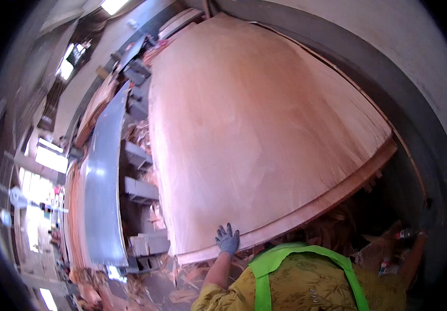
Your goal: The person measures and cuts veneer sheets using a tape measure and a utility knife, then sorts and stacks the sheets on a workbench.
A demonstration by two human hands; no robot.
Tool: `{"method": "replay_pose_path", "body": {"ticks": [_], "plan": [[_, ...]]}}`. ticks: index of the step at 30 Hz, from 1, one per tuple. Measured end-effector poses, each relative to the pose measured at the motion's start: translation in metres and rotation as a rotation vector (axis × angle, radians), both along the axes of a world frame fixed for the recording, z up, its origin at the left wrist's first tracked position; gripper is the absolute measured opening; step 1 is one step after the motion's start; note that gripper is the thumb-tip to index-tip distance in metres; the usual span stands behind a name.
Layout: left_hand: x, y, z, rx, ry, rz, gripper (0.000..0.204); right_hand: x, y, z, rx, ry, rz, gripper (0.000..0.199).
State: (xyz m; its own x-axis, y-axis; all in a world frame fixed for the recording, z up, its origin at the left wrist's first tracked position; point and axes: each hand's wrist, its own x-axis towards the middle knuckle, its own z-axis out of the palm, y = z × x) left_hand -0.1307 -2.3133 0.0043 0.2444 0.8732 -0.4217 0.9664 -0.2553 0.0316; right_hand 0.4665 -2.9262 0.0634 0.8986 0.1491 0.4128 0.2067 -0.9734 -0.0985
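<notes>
A tall stack of thin, pale reddish wood veneer sheets (265, 124) fills the middle. My left hand (227, 239), in a grey glove, rests flat on the top sheet by the near left corner, its fingers spread. My right arm reaches out to the far right, where my right hand (428, 205) appears dark against the wall. The fingers seem wrapped round the near end of a long thin wooden stick (409, 151), though shadow blurs them. That stick runs away along the stack's right edge toward the back.
A grey wall (389, 67) curves along the right. On the left, a dark smooth-topped panel stack (104, 181) stands beyond grey blocks (141, 191). Torn veneer scraps (184, 295) litter the floor around the near edge. Bright windows (51, 159) show at far left.
</notes>
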Motion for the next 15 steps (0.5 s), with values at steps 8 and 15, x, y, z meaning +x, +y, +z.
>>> {"method": "replay_pose_path", "body": {"ticks": [8, 15], "plan": [[-0.012, -0.002, 0.008, -0.049, 0.009, 0.060, 0.066, -0.100, 0.115, 0.023, -0.021, 0.213, -0.106, 0.047], [-0.031, -0.006, 0.020, 0.014, -0.142, 0.047, 0.063, -0.139, 0.137, -0.023, 0.180, 0.202, -0.001, 0.031]]}}
